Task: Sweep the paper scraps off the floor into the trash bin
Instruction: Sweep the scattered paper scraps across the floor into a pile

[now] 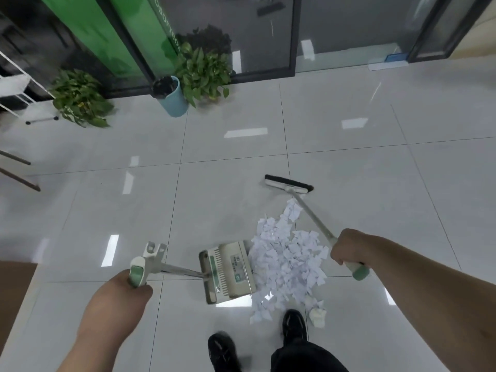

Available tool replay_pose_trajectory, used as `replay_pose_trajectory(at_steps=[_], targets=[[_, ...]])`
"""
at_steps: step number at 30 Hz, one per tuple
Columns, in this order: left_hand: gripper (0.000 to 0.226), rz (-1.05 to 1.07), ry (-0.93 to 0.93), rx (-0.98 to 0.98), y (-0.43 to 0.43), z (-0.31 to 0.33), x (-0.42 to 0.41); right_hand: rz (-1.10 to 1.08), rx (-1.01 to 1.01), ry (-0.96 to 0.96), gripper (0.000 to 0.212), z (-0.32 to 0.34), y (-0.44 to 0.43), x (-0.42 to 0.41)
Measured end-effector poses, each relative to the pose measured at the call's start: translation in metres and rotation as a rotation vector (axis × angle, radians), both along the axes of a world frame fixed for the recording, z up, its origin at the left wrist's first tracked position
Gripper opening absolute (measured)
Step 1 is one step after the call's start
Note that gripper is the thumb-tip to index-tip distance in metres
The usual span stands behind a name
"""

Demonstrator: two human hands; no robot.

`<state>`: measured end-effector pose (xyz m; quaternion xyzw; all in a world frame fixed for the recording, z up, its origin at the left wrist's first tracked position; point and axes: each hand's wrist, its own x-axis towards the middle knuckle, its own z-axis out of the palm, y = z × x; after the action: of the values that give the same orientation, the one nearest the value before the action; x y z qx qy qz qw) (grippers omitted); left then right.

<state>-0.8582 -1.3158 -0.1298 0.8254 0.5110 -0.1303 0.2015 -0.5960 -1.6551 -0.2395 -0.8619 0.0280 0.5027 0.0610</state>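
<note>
Glossy pale-grey floor (80, 210) here, big square tiles with thin dark grout lines and ceiling lights mirrored in the shine. Right at the bottom, two black shoes (294, 326) on the tile, the right one just beside a crumpled paper ball (318, 315). The left hand (126, 291) is wrapped tight round the green grip of the dustpan (228, 272) handle, and the right hand (349, 245) is clamped on the green-tipped end of the broom (288, 182) handle. The dustpan is cream plastic with a ribbed comb strip and a printed sticker too small to read. Its mouth touches the left edge of the paper scraps (287, 259), a loose white heap of torn, angular pieces. The broom head, black bristles under a white bar, lies just past the heap's far tip. Beyond that is open tile all the way to the trash bin (171, 99), which is round, light blue and dark-lined, between two leafy potted plants (204, 71) at the glass wall (349, 28). White lettering runs down a green panel (139, 30), too blurred to read.
</note>
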Motion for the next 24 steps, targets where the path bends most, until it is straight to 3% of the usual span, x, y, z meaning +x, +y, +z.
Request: replay_pose_trajectory(at_steps=[9,13,18,24], targets=[[0.010,-0.042,0.005,-0.020,0.016,0.007,-0.066,0.151,-0.101,0.062,0.035,0.043,-0.038,-0.100],[0.008,-0.080,0.010,-0.041,0.028,-0.001,-0.102,0.070,-0.027,0.098,0.030,0.055,-0.061,-0.136],[0.007,-0.119,-0.019,-0.062,0.041,-0.015,-0.153,-0.066,0.068,-0.043,0.012,0.083,-0.073,-0.185],[0.007,-0.097,-0.044,-0.091,0.041,-0.032,-0.220,-0.278,0.114,-0.153,0.009,0.083,-0.074,-0.246]])
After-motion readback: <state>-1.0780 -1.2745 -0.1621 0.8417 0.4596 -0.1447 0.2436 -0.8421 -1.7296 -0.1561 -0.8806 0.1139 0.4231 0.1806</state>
